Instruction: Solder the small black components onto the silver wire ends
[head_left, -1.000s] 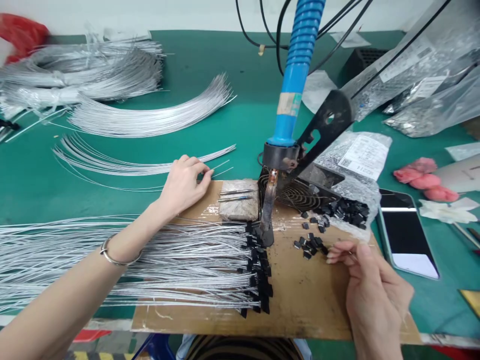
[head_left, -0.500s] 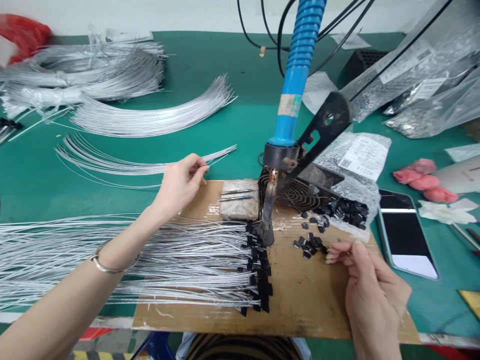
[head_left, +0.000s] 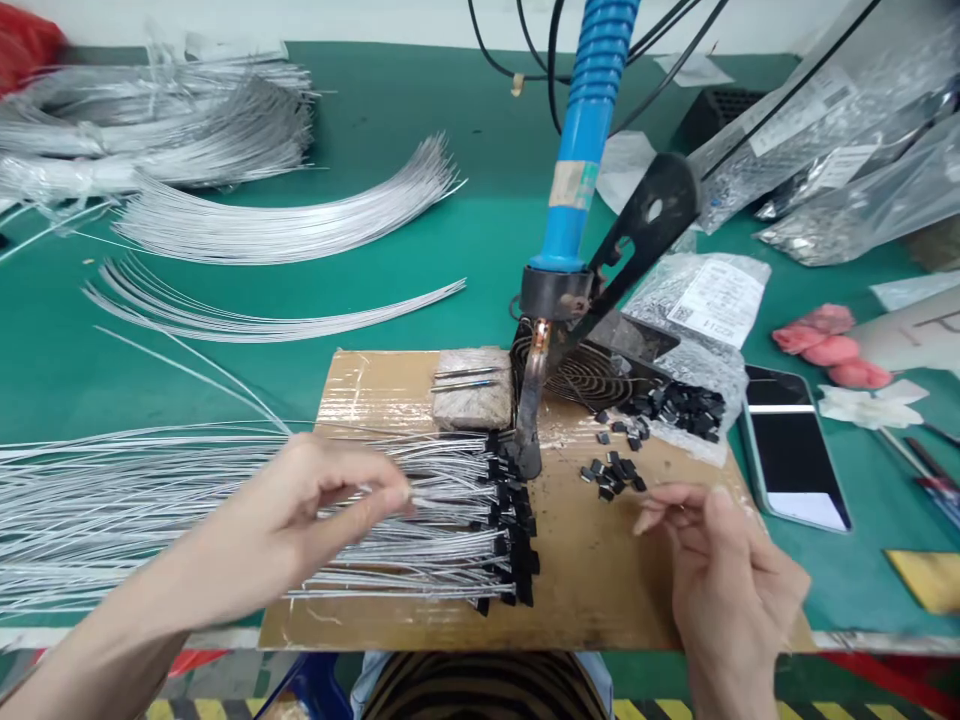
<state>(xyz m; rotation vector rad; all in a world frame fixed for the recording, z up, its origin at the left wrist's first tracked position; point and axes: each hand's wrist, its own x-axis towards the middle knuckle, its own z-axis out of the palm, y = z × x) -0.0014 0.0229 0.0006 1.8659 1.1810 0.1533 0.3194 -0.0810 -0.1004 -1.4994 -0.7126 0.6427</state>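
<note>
My left hand (head_left: 330,510) pinches a couple of thin white wires (head_left: 232,380), whose free lengths trail back toward the upper left. It hovers over a dense row of white wires (head_left: 450,550) tipped with small black connectors (head_left: 521,540), lying on the cardboard. My right hand (head_left: 731,560) is at the cardboard's right side, thumb and fingers curled together; whatever they hold is too small to make out. Just left of its fingertips lies a small pile of loose black connectors (head_left: 613,474). Between the hands, a soldering iron with a blue handle (head_left: 581,180) hangs tip down in a black bracket (head_left: 645,230).
A pale block (head_left: 472,400) carries thin metal rods beside the iron. More black connectors (head_left: 690,408) spill from a clear bag (head_left: 724,300). Loose wire bundles (head_left: 300,235) lie on the green mat (head_left: 390,110). A phone (head_left: 795,450) rests at right.
My left hand has come down from the small wire bundle to above the connector-tipped row, drawing a couple of wires with it. My right hand has shifted slightly left, away from the phone.
</note>
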